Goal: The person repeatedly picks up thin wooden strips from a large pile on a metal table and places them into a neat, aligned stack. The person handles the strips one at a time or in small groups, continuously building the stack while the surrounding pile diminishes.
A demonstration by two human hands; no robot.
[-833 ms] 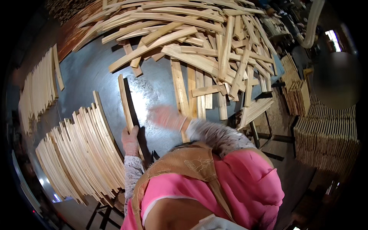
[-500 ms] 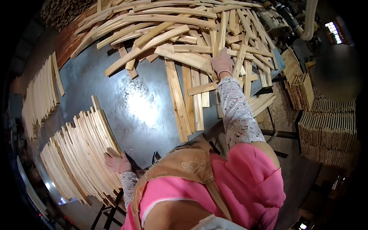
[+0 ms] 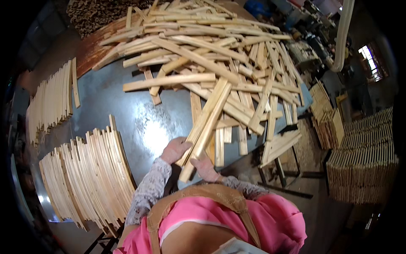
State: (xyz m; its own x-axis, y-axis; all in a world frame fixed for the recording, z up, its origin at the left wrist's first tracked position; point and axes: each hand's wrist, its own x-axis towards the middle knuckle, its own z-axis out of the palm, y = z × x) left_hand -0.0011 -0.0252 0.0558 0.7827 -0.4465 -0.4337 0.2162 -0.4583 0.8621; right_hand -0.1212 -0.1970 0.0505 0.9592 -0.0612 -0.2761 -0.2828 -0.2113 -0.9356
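Observation:
Two long pale wooden strips lie side by side at a slant, their near ends close to my body. Around the near end of the left wooden strip [image 3: 204, 122] is my gloved left hand [image 3: 176, 150], closed, with its thumb on top. My gloved right hand [image 3: 205, 167] grips the right wooden strip [image 3: 211, 125] close to its near end. The far ends of both strips rest over a large jumbled heap of wooden strips [image 3: 186, 55]. Part of each hand's fingers is hidden beneath the wood.
At the left, a neat row of upright-edged strips [image 3: 91, 173] lines the metal table [image 3: 127, 84]. A second row [image 3: 53, 97] stands farther back. Stacked wooden pieces [image 3: 359, 156] are on the right, with machinery [image 3: 313, 42] and a pale hose [image 3: 341, 38] beyond.
My right hand has come back from the heap toward my body. My left hand has left the neat row and moved right. Both now hold strips.

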